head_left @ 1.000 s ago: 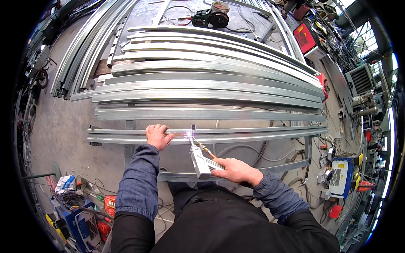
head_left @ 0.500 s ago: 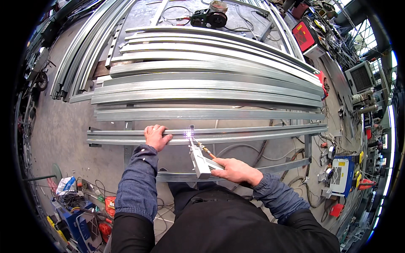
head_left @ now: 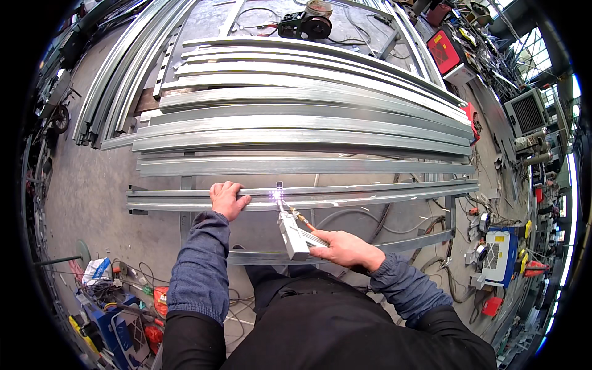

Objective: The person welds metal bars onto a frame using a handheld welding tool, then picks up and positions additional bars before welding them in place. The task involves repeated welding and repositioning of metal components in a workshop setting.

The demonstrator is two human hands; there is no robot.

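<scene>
A long galvanized steel channel (head_left: pixel 376 196) lies crosswise before me, raised above the floor. My left hand (head_left: pixel 228 201) is closed over it left of the middle, with the fingers over its far edge. My right hand (head_left: pixel 348 250) grips the handle of a silver welding gun (head_left: pixel 293 237), whose narrow nozzle points away from me. A bright violet-white glow (head_left: pixel 277 195) shows where the nozzle tip meets the channel, and a small square tube end (head_left: pixel 280 184) stands beside it. The glare hides the exact contact.
Beyond it lie several parallel steel profiles (head_left: pixel 308 126). A steel rail (head_left: pixel 407 243) runs close to my legs. Cables and hoses (head_left: pixel 445 262) trail on the floor at right, near a blue-and-white machine (head_left: pixel 498 259). A wire feeder (head_left: pixel 305 26) sits at the far side.
Bright spark streaks now fly to the right of the glow. Both hands and the welding gun hold almost the same place.
</scene>
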